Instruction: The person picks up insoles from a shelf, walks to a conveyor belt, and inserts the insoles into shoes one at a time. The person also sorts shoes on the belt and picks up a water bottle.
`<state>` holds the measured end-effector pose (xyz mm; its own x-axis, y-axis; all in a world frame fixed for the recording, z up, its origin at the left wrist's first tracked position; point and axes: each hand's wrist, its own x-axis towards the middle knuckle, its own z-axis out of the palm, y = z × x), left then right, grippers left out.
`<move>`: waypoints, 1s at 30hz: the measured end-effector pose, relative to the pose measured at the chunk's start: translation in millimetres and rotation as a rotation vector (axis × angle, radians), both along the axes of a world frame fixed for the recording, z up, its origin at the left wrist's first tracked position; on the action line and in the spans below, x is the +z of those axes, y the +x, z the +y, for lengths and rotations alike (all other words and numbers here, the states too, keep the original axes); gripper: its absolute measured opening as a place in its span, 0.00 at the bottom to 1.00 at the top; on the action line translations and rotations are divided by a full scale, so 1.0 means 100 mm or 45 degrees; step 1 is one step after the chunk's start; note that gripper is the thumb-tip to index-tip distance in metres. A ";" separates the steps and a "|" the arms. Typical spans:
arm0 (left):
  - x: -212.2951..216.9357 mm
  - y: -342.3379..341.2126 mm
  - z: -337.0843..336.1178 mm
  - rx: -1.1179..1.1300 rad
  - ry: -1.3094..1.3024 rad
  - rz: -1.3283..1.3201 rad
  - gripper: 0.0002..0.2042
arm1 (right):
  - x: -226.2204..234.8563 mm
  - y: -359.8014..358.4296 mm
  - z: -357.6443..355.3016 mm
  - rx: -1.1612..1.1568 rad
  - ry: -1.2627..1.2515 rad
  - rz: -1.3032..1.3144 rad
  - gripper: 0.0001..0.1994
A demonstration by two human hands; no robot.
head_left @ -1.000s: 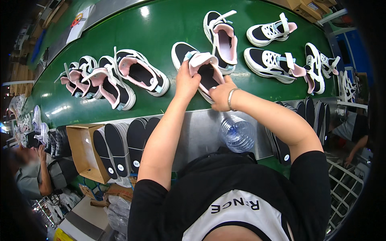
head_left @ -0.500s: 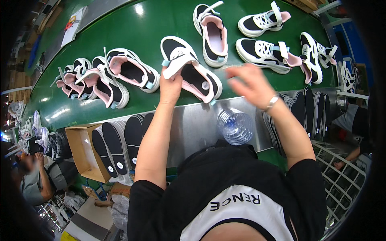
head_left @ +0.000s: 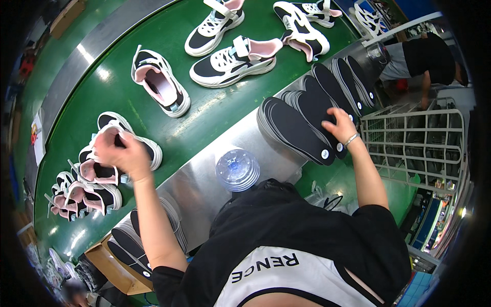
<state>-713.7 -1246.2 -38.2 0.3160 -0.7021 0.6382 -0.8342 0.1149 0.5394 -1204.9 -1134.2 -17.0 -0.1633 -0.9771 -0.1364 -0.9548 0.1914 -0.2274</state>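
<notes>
My left hand [head_left: 124, 153] is at a black, white and pink sneaker [head_left: 149, 149] on the left of the green table; motion blurs its bent fingers, so I cannot make out a grip. My right hand [head_left: 339, 128] hovers at the stacks of black insoles [head_left: 291, 128] on the metal ledge, thumb and forefinger apart at their edge. Left of my left hand, several matching sneakers [head_left: 97, 197] stand close together. Ahead, a single sneaker [head_left: 162, 84] shows its pale lining, and further right a laced sneaker [head_left: 232, 64] lies on its side.
A clear ribbed plastic container [head_left: 238, 169] stands on the metal ledge [head_left: 204, 179] in front of me. More insoles [head_left: 130, 243] and a cardboard box [head_left: 115, 271] are at lower left. To the right are a white wire rack [head_left: 419, 138] and another person [head_left: 417, 61].
My view has swung right, so the table's things sit further left. My left hand no longer holds up the sneaker, now lower among the others. My right hand has moved to the insoles.
</notes>
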 end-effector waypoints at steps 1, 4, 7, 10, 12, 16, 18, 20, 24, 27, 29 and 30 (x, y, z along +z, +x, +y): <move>0.04 -0.20 -0.04 -0.294 0.005 -0.034 0.21 | -0.01 0.00 0.08 -0.054 0.123 0.015 0.22; -0.04 -0.59 -0.24 -0.536 0.353 -0.382 0.21 | -0.07 0.06 0.22 -0.186 0.245 -0.123 0.25; -0.23 -0.60 -0.36 -0.517 0.751 -0.612 0.10 | 0.00 0.13 0.22 -0.107 0.143 -0.062 0.27; 0.03 -0.86 -0.20 -0.588 0.959 -0.393 0.11 | 0.25 0.19 0.17 -0.162 0.086 0.136 0.25; -0.09 -0.94 0.00 -0.758 0.869 -0.139 0.13 | 0.42 0.20 0.08 -0.155 -0.082 0.091 0.21; -0.12 -0.88 0.06 -0.426 0.216 -0.110 0.22 | 0.57 0.54 -0.34 -0.226 0.110 -0.877 0.11; -0.09 -0.82 -0.12 -0.084 0.132 -0.032 0.25 | 0.56 0.97 -0.58 -0.011 0.268 -1.095 0.10; -0.18 -0.71 -0.38 -0.346 0.337 0.309 0.29 | 0.55 1.38 -0.80 0.223 0.464 -1.102 0.11; 0.11 -0.63 -0.52 -0.479 0.847 0.402 0.17 | 0.47 2.01 -1.27 0.350 0.807 -1.022 0.14; -0.05 -0.66 -0.40 -0.355 0.778 0.416 0.16 | 0.27 2.36 -1.52 0.582 0.717 -0.678 0.14; -0.19 -0.67 -0.31 -0.345 0.789 0.586 0.16 | 0.09 2.64 -1.53 0.796 0.448 -0.186 0.12; -0.21 -0.71 -0.30 -0.322 0.764 0.607 0.15 | -0.05 2.73 -1.51 0.877 0.326 0.019 0.11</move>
<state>-784.7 -1275.9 -59.5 0.2447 -0.9690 -0.0341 -0.4859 -0.1530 0.8605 -931.7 -1285.7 -21.7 0.4727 -0.7968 -0.3765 -0.8804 -0.4079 -0.2420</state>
